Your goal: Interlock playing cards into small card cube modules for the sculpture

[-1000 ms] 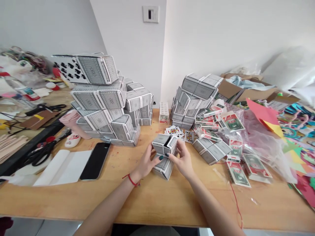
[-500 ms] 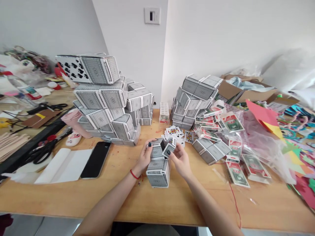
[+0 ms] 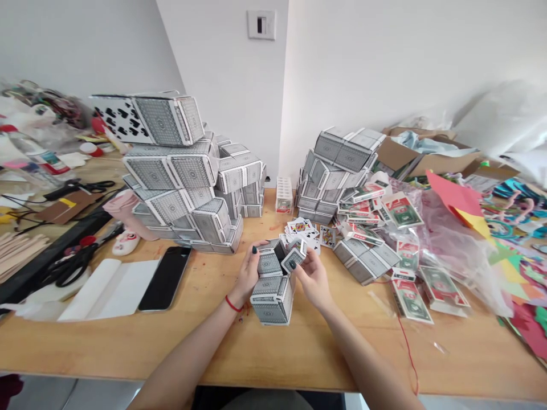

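A small structure of folded playing-card boxes (image 3: 272, 299) stands on the table in front of me. My left hand (image 3: 248, 276) grips the upper left part of it, thumb on the near face. Between the thumb and fingers of my right hand (image 3: 313, 279) is a folded playing card (image 3: 294, 261), tilted beside the structure's open upper part. Whether that card is joined to the structure I cannot tell. Loose playing cards (image 3: 302, 228) lie face up just behind my hands. A separate card block (image 3: 366, 261) rests to the right.
Stacked card-box structures stand at the left (image 3: 175, 165) and at the back right (image 3: 337, 171). Red and green card packs (image 3: 410, 299) lie to the right with plastic wrap (image 3: 465, 262). A phone (image 3: 166, 279), white paper (image 3: 111, 287) and black scissors (image 3: 74, 265) are on the left.
The view has shifted slightly, so things sit a little further left. Both hands keep their hold, and the folded card in my right hand stays at about the same tilt.
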Demonstrator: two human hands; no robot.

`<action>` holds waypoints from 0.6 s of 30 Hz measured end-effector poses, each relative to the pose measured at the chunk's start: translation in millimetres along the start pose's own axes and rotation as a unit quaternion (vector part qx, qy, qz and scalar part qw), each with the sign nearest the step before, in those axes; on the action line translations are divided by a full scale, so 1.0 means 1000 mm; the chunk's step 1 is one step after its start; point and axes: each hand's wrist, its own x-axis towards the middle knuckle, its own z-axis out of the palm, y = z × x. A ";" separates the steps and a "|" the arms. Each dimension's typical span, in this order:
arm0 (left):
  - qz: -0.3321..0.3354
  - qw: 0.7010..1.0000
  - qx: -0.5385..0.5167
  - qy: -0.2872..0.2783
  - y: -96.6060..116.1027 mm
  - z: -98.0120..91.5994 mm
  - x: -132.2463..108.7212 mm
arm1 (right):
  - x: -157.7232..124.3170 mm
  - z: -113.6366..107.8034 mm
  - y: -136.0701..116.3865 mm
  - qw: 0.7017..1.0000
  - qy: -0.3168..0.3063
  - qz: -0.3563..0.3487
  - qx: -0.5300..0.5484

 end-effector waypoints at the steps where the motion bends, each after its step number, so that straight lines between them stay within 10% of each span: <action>1: 0.000 1.000 0.000 0.001 0.000 0.000 0.000 | 0.000 0.000 0.001 1.000 -0.005 0.002 0.000; 18: 0.017 0.999 0.027 -0.043 0.000 -0.005 0.004 | 0.000 -0.006 0.004 0.996 -0.089 0.010 0.010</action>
